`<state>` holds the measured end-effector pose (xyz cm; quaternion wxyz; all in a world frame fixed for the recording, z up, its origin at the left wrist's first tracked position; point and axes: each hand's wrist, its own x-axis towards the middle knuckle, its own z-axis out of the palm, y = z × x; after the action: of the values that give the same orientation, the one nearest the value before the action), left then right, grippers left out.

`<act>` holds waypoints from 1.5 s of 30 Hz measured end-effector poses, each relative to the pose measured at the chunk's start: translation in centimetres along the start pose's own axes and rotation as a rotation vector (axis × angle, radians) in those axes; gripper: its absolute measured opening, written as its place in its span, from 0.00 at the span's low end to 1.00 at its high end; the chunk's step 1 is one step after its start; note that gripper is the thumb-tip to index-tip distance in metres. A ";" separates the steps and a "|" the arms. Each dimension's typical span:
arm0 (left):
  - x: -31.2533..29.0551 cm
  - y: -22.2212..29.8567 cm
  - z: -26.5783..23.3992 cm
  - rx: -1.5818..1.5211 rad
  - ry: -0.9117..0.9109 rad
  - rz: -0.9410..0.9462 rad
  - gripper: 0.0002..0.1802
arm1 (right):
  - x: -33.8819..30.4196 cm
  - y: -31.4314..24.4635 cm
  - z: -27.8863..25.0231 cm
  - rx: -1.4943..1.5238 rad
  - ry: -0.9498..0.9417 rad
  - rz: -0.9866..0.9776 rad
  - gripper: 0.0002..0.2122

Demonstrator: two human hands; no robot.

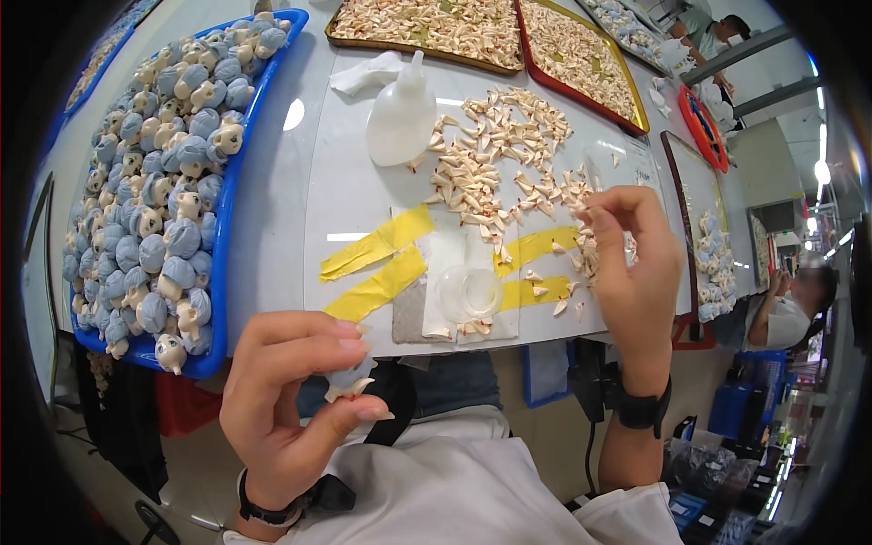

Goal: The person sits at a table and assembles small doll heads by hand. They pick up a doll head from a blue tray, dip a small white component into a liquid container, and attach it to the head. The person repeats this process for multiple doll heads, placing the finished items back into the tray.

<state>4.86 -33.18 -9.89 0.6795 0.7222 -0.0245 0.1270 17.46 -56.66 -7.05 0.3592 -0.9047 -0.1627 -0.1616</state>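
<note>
My left hand (289, 386), low in front of me at the table's near edge, pinches a small doll head (352, 374) with blue hair between thumb and fingers. A cream, pointed part shows on its underside, close to the thumb. My right hand (640, 259) is over the right side of a loose pile of small cream pointed pieces with red tips (481, 177). Its thumb and forefinger are pinched together; whatever is between the tips is too small to make out. A small clear round dish (470, 292) sits between the hands, near the table edge.
At left stands a blue tray (218, 300) heaped with blue-haired doll heads. A white squeeze bottle (402, 113) is behind the dish. Yellow tape strips (377, 243) cross the tabletop. Two trays of cream pieces (581, 59) line the back. Other people are at far right.
</note>
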 end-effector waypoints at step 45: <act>0.7 -0.8 1.2 -0.358 0.000 -0.163 0.23 | -5.2 1.2 -3.8 0.630 0.174 0.225 0.06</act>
<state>5.91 -34.18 -10.52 0.8050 0.5895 0.0118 0.0652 12.67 -61.09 -7.29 0.6490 -0.7444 -0.0726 -0.1394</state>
